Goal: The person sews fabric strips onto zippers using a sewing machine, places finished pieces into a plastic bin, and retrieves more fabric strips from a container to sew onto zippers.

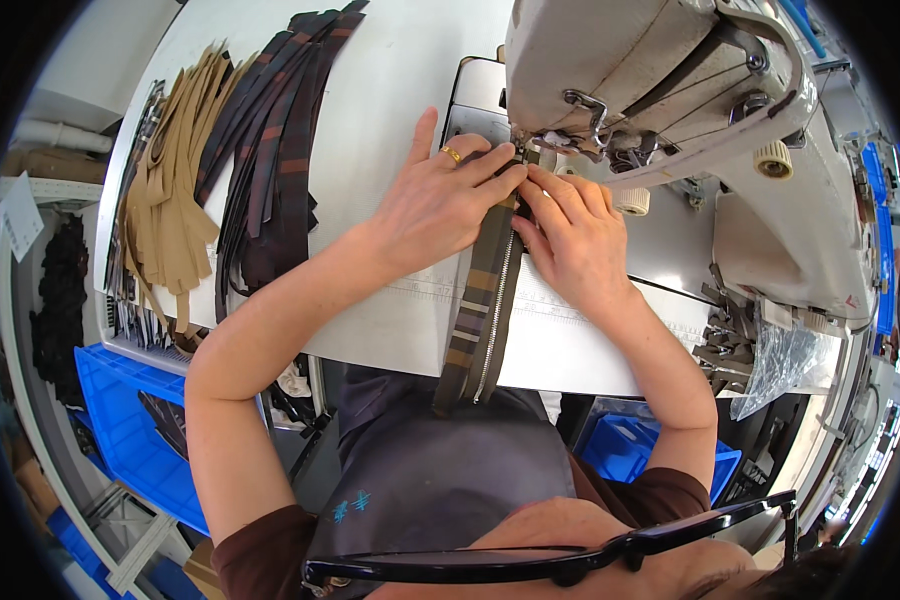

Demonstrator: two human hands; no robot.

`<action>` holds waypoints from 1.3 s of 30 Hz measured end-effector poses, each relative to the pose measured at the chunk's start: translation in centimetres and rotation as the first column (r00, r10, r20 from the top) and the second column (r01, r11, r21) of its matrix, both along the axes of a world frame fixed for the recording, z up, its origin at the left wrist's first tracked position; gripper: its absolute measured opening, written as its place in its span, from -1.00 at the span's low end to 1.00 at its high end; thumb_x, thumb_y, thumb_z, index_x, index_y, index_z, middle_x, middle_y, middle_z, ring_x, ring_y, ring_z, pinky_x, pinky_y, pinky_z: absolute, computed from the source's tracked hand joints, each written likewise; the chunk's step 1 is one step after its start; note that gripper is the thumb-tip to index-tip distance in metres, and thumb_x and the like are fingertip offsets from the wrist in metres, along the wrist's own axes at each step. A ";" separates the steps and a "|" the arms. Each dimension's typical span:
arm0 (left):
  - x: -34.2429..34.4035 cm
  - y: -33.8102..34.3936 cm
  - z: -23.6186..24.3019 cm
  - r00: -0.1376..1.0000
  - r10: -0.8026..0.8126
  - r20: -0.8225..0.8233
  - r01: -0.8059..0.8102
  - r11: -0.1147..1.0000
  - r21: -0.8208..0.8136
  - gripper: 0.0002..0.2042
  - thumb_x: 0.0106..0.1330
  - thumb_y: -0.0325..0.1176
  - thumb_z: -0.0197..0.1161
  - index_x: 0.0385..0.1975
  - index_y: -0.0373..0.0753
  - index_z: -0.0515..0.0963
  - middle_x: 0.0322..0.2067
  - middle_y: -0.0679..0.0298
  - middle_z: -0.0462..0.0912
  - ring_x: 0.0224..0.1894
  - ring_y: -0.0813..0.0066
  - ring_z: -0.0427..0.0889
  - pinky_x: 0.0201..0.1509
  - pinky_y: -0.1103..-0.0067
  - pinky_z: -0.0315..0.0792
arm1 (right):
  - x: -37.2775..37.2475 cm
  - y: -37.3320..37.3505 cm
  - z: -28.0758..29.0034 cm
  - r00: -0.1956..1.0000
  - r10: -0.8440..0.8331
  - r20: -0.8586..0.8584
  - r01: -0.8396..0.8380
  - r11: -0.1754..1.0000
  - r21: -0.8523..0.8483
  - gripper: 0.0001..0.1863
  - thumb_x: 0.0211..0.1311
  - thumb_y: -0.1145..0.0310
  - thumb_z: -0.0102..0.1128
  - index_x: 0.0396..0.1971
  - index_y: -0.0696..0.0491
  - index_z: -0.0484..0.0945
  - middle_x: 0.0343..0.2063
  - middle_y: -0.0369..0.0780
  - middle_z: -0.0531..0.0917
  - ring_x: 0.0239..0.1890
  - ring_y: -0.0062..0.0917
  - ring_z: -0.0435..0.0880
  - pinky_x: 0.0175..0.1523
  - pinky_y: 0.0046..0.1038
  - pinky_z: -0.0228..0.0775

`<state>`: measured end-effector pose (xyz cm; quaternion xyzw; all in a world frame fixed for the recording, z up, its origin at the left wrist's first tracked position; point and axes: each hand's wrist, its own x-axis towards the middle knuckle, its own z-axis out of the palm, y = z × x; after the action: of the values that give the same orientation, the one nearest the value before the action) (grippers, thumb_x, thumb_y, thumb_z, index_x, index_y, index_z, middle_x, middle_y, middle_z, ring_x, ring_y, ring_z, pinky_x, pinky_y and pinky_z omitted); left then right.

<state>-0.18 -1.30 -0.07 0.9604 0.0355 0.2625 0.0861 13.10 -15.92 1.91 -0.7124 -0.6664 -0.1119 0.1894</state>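
Observation:
A dark plaid fabric strip (470, 330) with a silver zipper runs from the presser foot of a white sewing machine (630, 70) down over the table's near edge. My left hand (440, 200) rests its fingertips on the strip beside the foot, thumb and fingers apart, a gold ring showing. My right hand (575, 230) lies just right of it, fingers curved together on the strip's top end, thumb at the zipper's edge. The needle area is partly hidden behind my fingertips.
Tan strips (170, 170) and dark plaid strips (280, 150) lie on the white table (380, 90) at left. Small dark pieces (720, 350) and a clear plastic bag (785, 355) sit at right. Blue crates (130, 430) stand below, near a shelving rack.

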 end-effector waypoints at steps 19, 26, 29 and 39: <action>0.1 -0.2 -0.3 1.000 0.016 0.001 -0.016 1.000 0.011 -0.63 0.05 -0.48 0.25 -0.07 -0.12 0.57 0.01 0.37 0.57 -0.01 0.42 0.43 0.26 -0.07 -0.01 | 12.0 6.7 -6.4 0.888 0.109 -0.446 -0.117 0.993 0.009 -0.82 0.10 0.39 0.15 -0.28 0.08 0.56 -0.40 -0.12 0.62 -0.36 -0.24 0.63 -0.26 -0.30 0.44; 0.5 -0.1 -0.7 1.000 0.019 0.004 -0.019 0.999 0.042 -0.67 0.09 -0.34 0.29 -0.10 -0.12 0.59 -0.01 0.37 0.58 -0.01 0.44 0.44 0.27 -0.04 -0.02 | 11.7 6.1 -7.2 0.883 0.166 -0.439 -0.147 0.986 0.076 -0.82 0.14 0.37 0.13 -0.27 0.09 0.56 -0.40 -0.11 0.62 -0.37 -0.24 0.63 -0.28 -0.33 0.46; 0.7 -0.1 -0.7 0.999 0.032 0.023 -0.033 0.997 0.076 -0.67 0.13 -0.23 0.30 -0.09 -0.10 0.59 -0.02 0.37 0.59 0.00 0.44 0.46 0.28 -0.05 -0.03 | 12.0 6.0 -7.2 0.889 0.202 -0.411 -0.169 0.979 0.116 -0.82 0.15 0.36 0.13 -0.27 0.09 0.55 -0.41 -0.10 0.62 -0.38 -0.25 0.64 -0.29 -0.35 0.47; 0.1 -0.5 0.0 1.000 0.023 0.011 -0.023 0.997 0.077 -0.61 0.05 -0.41 0.23 -0.04 -0.14 0.54 0.02 0.34 0.52 0.15 0.34 0.34 0.25 -0.19 -0.15 | 1.3 0.2 0.0 0.977 -0.015 -0.215 0.021 0.999 0.028 -0.65 0.12 0.34 0.23 -0.07 0.09 0.53 -0.10 -0.16 0.58 -0.05 -0.25 0.55 0.01 -0.33 0.42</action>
<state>-0.10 -1.82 -0.07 0.9613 0.0360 0.2694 0.0459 14.43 -15.74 1.94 -0.7233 -0.6338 -0.0462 0.2701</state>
